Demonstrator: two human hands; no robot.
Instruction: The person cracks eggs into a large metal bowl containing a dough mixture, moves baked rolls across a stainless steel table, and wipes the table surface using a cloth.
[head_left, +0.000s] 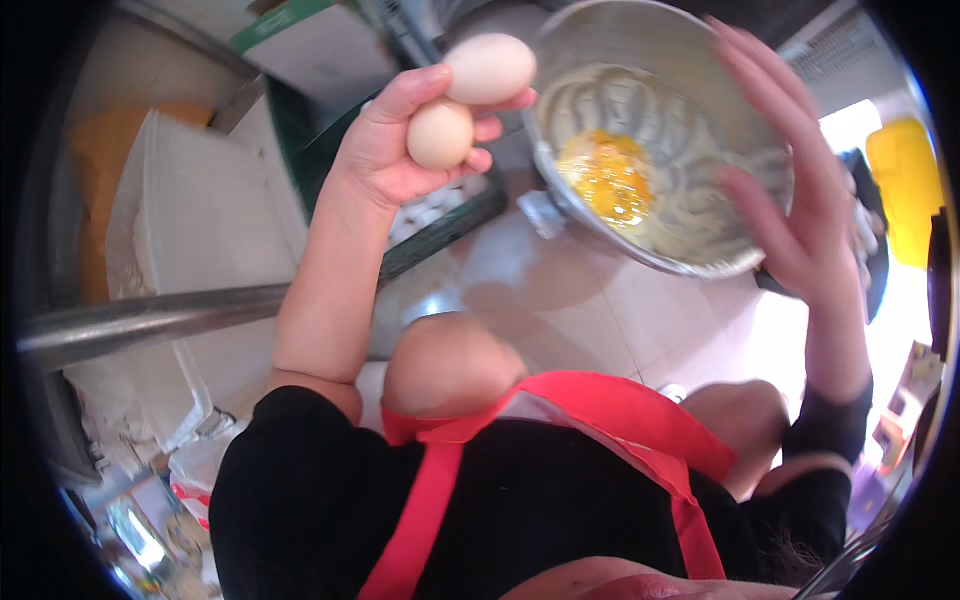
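Note:
Two pale eggs are in my left hand (379, 142): a larger egg (491, 69) between thumb and fingers, and a rounder egg (441, 135) against the palm. Just right of them is a large metal mixing bowl (757, 82), its opening tilted towards me. Several yellow yolks (609, 180) and some clear egg white lie at the bowl's left side. A pale, creamy layer with ridges (675, 142) coats the bottom. Over the bowl's right rim my right hand (806, 180) is spread and blurred, with nothing in it. Whether it touches the rim I cannot tell.
Below my left hand stands a dark green crate (450, 244) holding several whitish eggs (431, 210). A metal bar (157, 322) runs across the left, by white plastic bins (217, 217). Yellow container (906, 191) at far right. Tiled floor (600, 315) shows below the bowl.

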